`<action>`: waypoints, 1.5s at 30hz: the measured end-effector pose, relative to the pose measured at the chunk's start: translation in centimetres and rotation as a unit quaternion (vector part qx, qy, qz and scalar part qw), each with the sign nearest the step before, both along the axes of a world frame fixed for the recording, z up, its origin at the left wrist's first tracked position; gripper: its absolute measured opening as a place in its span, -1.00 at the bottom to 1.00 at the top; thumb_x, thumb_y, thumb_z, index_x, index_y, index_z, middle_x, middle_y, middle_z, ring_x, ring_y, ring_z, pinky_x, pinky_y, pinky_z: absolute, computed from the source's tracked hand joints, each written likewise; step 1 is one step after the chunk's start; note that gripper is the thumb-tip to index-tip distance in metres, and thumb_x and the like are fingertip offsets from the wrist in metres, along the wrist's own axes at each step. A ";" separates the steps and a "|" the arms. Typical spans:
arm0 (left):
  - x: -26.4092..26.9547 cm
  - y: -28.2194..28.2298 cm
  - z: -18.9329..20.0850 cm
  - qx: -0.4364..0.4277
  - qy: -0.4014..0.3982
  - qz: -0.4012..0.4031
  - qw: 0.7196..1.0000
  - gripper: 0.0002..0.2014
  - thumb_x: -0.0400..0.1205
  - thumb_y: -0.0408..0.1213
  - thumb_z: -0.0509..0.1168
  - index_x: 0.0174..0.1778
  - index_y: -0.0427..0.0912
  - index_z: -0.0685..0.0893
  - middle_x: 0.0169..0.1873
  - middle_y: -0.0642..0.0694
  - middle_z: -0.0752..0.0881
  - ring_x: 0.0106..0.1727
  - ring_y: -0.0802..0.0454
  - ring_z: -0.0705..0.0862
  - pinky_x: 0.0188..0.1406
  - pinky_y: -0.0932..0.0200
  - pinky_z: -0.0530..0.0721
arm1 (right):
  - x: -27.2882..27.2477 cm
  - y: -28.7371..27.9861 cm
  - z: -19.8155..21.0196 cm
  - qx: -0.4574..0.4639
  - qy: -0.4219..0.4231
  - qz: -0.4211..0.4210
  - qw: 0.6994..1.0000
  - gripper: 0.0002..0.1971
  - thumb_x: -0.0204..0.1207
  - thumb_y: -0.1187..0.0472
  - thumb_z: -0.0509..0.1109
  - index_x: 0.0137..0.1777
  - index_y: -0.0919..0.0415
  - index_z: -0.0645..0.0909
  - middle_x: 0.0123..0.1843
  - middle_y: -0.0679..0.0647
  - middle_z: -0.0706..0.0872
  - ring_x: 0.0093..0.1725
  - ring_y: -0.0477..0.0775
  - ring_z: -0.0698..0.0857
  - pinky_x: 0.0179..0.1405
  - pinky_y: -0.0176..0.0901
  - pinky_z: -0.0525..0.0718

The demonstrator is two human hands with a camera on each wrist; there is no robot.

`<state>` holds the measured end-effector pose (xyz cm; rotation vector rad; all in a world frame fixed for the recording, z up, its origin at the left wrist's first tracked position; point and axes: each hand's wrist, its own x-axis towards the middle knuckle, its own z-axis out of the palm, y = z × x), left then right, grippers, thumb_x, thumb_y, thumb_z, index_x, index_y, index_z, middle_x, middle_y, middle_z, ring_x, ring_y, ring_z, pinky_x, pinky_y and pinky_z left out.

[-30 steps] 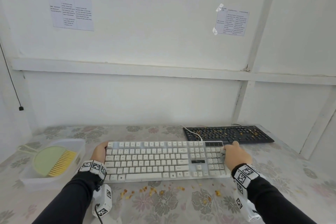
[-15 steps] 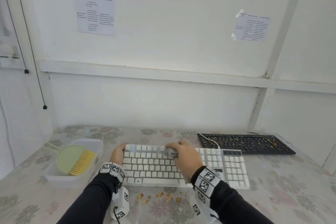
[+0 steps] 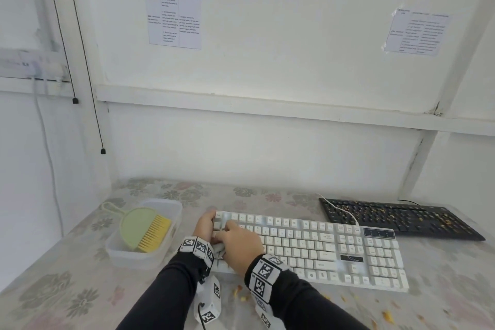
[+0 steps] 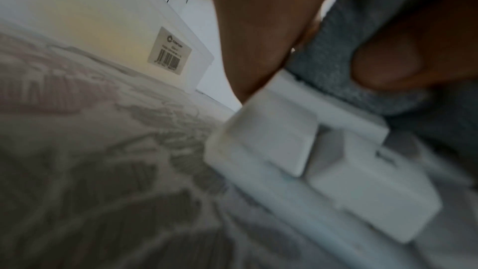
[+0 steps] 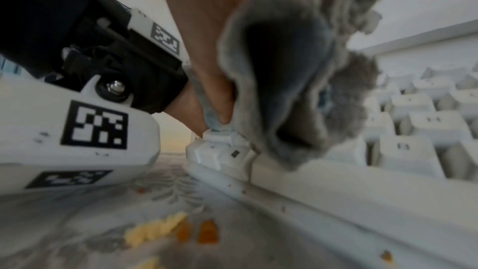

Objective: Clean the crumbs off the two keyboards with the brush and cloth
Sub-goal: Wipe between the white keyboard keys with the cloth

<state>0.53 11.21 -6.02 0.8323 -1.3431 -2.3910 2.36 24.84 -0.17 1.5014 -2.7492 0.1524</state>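
The white keyboard (image 3: 321, 246) lies across the middle of the table. My left hand (image 3: 205, 225) grips its left end, fingers wrapped over the far corner. My right hand (image 3: 241, 241) lies on the keyboard's left keys and holds a bunched grey cloth (image 5: 284, 79) against them; the cloth (image 4: 362, 69) reaches the left edge beside my left fingers. The black keyboard (image 3: 401, 220), strewn with orange crumbs, sits behind to the right. A green brush (image 3: 144, 228) with yellow bristles rests in a clear tub (image 3: 115, 249) at the left.
Yellow and orange crumbs (image 5: 160, 230) lie on the floral tablecloth (image 3: 67, 289) in front of the white keyboard. Its white cable (image 3: 337, 206) runs over the black keyboard. The wall stands close behind the table. The tub's labelled side (image 4: 169, 48) is just left of my left hand.
My right hand has wiped the cloth leftward along the white keyboard, from the number pad end to the left end. My left hand has stayed on the left end.
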 end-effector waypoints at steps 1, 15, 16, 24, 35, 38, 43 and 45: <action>0.1 0.0 0.2 0.000 -0.008 0.002 1.000 -0.65 0.63 -0.12 0.14 -0.35 -0.28 0.59 -0.60 -0.18 0.64 -0.61 -0.07 0.59 -0.55 0.20 0.53 | -0.1 0.1 0.0 0.003 0.001 -0.002 1.000 -0.72 0.60 0.29 0.18 0.26 0.12 0.55 0.18 0.16 0.47 -0.03 0.25 0.65 -0.48 -0.16 0.35; 0.8 -0.7 0.3 -0.001 -0.056 -0.045 0.997 -0.69 0.52 -0.06 0.21 -0.10 -0.27 0.63 -0.20 -0.32 0.60 -0.24 -0.21 0.61 -0.22 0.04 0.62 | -1.2 2.9 -0.7 0.001 0.001 -0.025 1.000 -0.74 0.57 0.28 0.22 0.22 0.11 0.57 0.21 0.09 0.48 0.03 0.22 0.67 -0.35 -0.18 0.47; 0.8 -0.6 0.3 0.001 -0.054 -0.049 0.997 -0.67 0.48 -0.05 0.24 -0.05 -0.26 0.62 -0.14 -0.34 0.59 -0.17 -0.24 0.60 -0.15 -0.01 0.63 | -1.4 3.2 -0.9 -0.004 -0.002 -0.026 1.000 -0.74 0.57 0.27 0.21 0.22 0.10 0.57 0.21 0.08 0.49 0.02 0.20 0.67 -0.43 -0.26 0.37; -2.4 -5.1 -6.1 -0.063 -0.055 -0.040 0.996 -0.27 0.34 0.30 0.37 0.31 -0.12 0.59 0.30 -0.26 0.64 0.27 -0.29 0.64 0.32 -0.36 0.52 | -3.1 6.8 -1.2 -0.020 -0.010 -0.060 0.998 -0.73 0.59 0.19 0.21 0.26 0.03 0.58 0.23 0.01 0.49 0.00 0.09 0.66 -0.43 -0.35 0.34; 0.5 0.2 0.8 -0.102 -0.010 -0.017 0.995 -0.86 0.62 -0.12 0.22 -0.18 -0.09 0.55 -0.43 -0.15 0.60 -0.35 -0.11 0.60 -0.12 -0.07 0.58 | -4.8 12.4 -1.3 -0.030 -0.027 -0.135 0.990 -0.73 0.59 0.16 0.19 0.22 -0.02 0.59 0.00 -0.17 0.28 -0.15 -0.06 0.45 -0.49 -0.43 0.23; 0.4 0.2 0.7 -0.113 -0.009 -0.008 0.994 -0.86 0.66 -0.14 0.18 -0.16 -0.09 0.54 -0.44 -0.13 0.57 -0.40 -0.08 0.56 -0.24 0.04 0.55 | -5.2 13.3 -1.1 -0.039 -0.026 -0.151 0.987 -0.73 0.57 0.19 0.17 0.19 -0.01 0.60 -0.02 -0.16 0.30 -0.15 -0.06 0.47 -0.49 -0.42 0.25; 0.3 0.1 0.6 -0.129 -0.018 -0.003 0.992 -0.85 0.67 -0.15 0.15 -0.16 -0.09 0.53 -0.41 -0.14 0.56 -0.39 -0.07 0.55 -0.25 0.05 0.54 | -5.9 15.2 -0.9 -0.025 -0.027 -0.183 0.983 -0.77 0.55 0.23 0.19 0.12 0.02 0.58 0.00 -0.13 0.32 -0.14 -0.01 0.54 -0.50 -0.38 0.33; 0.2 0.0 0.5 -0.135 -0.021 -0.001 0.991 -0.85 0.68 -0.16 0.14 -0.15 -0.09 0.53 -0.39 -0.16 0.57 -0.37 -0.08 0.56 -0.19 0.02 0.55 | -6.2 15.8 -0.7 -0.018 -0.029 -0.192 0.981 -0.78 0.56 0.24 0.19 0.12 0.03 0.57 0.00 -0.13 0.30 -0.14 0.01 0.55 -0.47 -0.37 0.40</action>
